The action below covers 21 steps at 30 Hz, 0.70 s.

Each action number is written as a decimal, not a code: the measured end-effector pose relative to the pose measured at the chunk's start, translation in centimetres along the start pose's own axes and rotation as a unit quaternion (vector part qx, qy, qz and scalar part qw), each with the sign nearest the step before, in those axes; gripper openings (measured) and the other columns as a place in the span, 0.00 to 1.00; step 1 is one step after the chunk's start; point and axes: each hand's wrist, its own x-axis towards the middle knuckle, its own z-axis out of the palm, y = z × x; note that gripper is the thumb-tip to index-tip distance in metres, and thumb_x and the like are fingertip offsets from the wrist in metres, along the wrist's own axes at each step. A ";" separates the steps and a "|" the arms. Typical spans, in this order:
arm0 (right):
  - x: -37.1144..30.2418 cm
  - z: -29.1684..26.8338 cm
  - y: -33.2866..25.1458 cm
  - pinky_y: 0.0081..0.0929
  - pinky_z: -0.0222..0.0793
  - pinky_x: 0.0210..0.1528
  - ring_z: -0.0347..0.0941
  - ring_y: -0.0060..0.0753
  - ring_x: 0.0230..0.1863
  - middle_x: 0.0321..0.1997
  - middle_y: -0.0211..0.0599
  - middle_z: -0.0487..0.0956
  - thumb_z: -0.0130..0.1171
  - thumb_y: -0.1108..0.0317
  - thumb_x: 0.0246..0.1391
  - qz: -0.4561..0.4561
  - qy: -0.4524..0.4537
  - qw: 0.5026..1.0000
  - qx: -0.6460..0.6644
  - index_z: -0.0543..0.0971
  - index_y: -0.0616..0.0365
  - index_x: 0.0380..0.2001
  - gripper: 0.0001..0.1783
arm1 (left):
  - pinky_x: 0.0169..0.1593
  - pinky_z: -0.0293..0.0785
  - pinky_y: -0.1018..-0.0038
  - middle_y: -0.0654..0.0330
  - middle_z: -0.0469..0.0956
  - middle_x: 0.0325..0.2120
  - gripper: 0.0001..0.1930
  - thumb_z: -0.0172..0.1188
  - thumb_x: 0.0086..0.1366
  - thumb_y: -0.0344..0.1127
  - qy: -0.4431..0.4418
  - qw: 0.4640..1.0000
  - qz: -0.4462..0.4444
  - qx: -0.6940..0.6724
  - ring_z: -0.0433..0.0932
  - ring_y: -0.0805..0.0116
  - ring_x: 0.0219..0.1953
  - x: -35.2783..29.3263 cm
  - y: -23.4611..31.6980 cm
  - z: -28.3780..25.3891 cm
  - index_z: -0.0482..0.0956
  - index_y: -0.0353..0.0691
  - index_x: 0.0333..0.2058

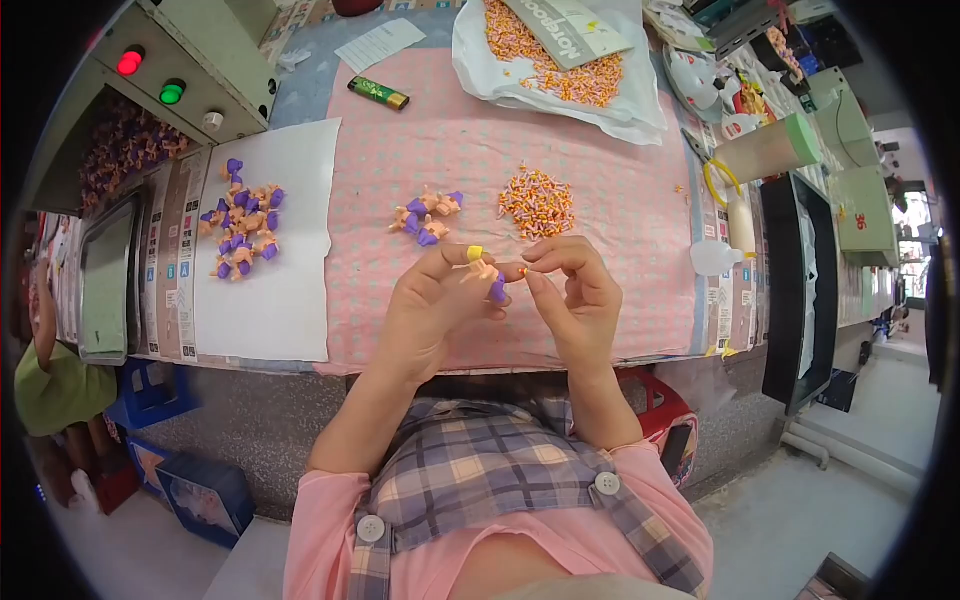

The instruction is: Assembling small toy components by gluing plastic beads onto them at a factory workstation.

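Currently, above the tabletop point(400, 145), the left hand point(428, 298) is gripping a small figure point(484, 271), the right hand point(581, 300) is pinching a tiny orange piece point(523, 271) beside it; work seems unfinished, with loose figures point(428, 236) and piled pieces point(538, 202) remaining.

We were in a small assembly workshop, prob. for toys. We saw a cloth-covered workbench point(640, 230) w/ a heap of tiny orange-and-white parts point(536, 202) & a batch of purple-and-peach figures point(242, 222), plus a metal control box point(215, 60) w/ red & green lamps. Scissors point(708, 161), a squeeze bottle point(712, 257), a red plastic stool point(675, 408), exposed pipes point(860, 456) & another person point(62, 388) at far L looked factory-type, i.e. not a home.
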 end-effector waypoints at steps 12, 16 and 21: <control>0.0 -0.5 -1.4 0.20 0.59 0.33 0.65 0.25 0.30 0.26 0.36 0.70 0.54 0.81 0.37 -0.127 -0.023 0.964 -0.234 0.71 0.62 0.23 0.06 | 0.33 0.74 0.77 0.49 0.73 0.34 0.09 0.52 0.55 0.30 0.007 0.998 0.044 0.048 0.74 0.72 0.30 -0.2 -0.1 0.5 0.68 0.38 0.36; -0.4 -0.5 -1.0 0.19 0.58 0.32 0.64 0.23 0.29 0.25 0.34 0.69 0.53 0.81 0.39 0.015 -0.012 0.999 -0.048 0.71 0.63 0.22 0.04 | 0.33 0.73 0.77 0.53 0.73 0.34 0.09 0.53 0.55 0.30 -0.003 0.998 0.038 0.043 0.73 0.73 0.30 -0.2 -0.1 0.6 0.68 0.38 0.36; -0.4 0.4 -1.4 0.17 0.56 0.31 0.61 0.21 0.27 0.24 0.33 0.67 0.52 0.79 0.40 0.141 0.012 0.969 0.203 0.70 0.63 0.21 0.02 | 0.33 0.71 0.79 0.61 0.71 0.30 0.09 0.53 0.55 0.29 0.020 0.997 0.044 0.054 0.71 0.76 0.30 -0.3 -0.6 1.2 0.67 0.38 0.35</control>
